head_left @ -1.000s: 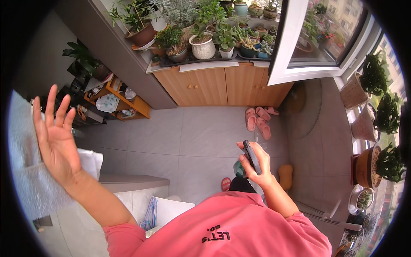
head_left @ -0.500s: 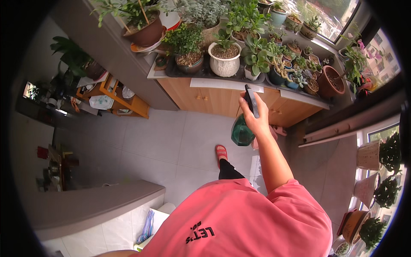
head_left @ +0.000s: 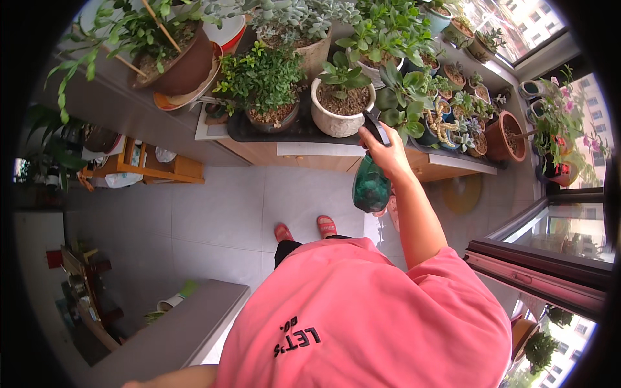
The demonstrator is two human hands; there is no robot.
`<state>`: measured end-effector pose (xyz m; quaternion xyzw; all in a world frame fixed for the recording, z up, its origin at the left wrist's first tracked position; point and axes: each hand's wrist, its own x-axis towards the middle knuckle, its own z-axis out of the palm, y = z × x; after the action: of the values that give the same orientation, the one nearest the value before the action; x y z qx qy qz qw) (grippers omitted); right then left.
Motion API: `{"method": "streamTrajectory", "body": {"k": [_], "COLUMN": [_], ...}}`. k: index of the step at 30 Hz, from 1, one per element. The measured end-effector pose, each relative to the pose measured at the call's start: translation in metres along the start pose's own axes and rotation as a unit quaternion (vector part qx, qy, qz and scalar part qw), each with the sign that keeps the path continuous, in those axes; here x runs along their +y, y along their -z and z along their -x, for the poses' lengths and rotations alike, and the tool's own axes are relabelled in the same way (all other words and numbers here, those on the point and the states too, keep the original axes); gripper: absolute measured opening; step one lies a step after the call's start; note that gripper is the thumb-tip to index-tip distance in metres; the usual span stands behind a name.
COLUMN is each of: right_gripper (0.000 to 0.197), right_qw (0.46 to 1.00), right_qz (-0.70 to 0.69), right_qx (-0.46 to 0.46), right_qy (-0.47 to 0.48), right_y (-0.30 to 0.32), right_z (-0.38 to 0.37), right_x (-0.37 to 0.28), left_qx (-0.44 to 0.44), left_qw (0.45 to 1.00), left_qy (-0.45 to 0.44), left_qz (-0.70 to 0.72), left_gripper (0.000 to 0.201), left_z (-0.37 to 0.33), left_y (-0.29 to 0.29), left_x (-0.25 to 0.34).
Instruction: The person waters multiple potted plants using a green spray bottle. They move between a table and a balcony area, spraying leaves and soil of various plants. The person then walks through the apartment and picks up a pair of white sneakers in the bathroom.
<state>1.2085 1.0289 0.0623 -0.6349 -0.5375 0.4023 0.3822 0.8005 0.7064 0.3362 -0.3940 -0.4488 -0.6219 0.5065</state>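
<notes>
My right hand grips a spray bottle by its black trigger head. The bottle's body is dark green and see-through, and it hangs upright in front of the plant counter. Its nozzle end overlaps the rim of a white embossed pot holding a leafy plant; whether they touch I cannot tell. Just beyond my hand grows a broad-leaved succulent. A small-leaved bushy plant stands left of the white pot. At the lower left edge my left forearm shows, its hand almost wholly cut off.
Plants crowd a dark tray on the wooden cabinet. A large brown pot juts out at the left, and a terracotta pot stands at the right. A grey ledge lies lower left, a window frame right. Pink slippers rest below the bottle.
I have come closer to the counter, and both my feet now show. The spray bottle has moved nearer the white pot. My left forearm has come further into view at the lower left.
</notes>
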Motion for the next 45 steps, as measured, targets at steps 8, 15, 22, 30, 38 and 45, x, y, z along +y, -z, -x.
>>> {"method": "streamTrajectory", "body": {"k": [8, 15, 22, 30, 38, 45], "right_gripper": [0.026, 0.024, 0.023, 0.022, 0.024, 0.026], "right_qw": [0.996, 0.992, 0.992, 0.989, 0.994, 0.994], "right_qz": [0.036, 0.023, -0.013, 0.047, -0.009, -0.011], "right_qx": [0.079, 0.118, 0.122, 0.139, 0.100, 0.080], "right_qy": [-0.013, 0.033, -0.027, 0.010, -0.031, -0.076], "right_y": [-0.024, -0.055, -0.044, -0.025, -0.017, -0.006], "right_z": [0.010, 0.018, 0.019, 0.033, 0.044, 0.041], "right_x": [-0.035, -0.095, -0.089, -0.054, -0.035, -0.036], "left_qx": [-0.361, -0.600, -0.593, -0.606, -0.667, -0.699], "left_qw": [0.835, 0.605, 0.593, 0.578, 0.537, 0.533], "left_qy": [0.354, 0.369, 0.402, 0.436, 0.439, 0.400], "left_qz": [0.217, 0.372, 0.367, 0.328, 0.273, 0.261], "left_gripper": [0.030, 0.023, 0.021, 0.019, 0.018, 0.019], "left_z": [0.121, 0.185, 0.205, 0.223, 0.241, 0.246], "left_y": [-0.140, -0.181, -0.188, -0.187, -0.183, -0.180], "left_x": [-0.075, -0.081, -0.097, -0.076, -0.042, -0.016]}}
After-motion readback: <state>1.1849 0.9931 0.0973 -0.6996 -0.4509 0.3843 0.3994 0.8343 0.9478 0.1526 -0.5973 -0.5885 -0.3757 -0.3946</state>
